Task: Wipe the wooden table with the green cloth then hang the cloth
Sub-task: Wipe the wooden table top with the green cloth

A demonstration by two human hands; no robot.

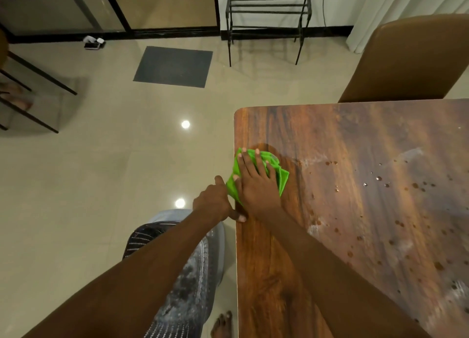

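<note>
The green cloth (283,179) lies bunched at the left edge of the bench (330,134), under my right hand (256,183), which presses it flat-fingered. My left hand (213,200) curls against that edge; whether it grips anything, I cannot tell. Push further left and the cloth may slide off onto the floor (114,172).

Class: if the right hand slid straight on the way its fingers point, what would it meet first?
Only bare wood. The right hand, flat on the green cloth, points toward the far edge of the wooden table, near its corner; nothing seems to stand between.
</note>
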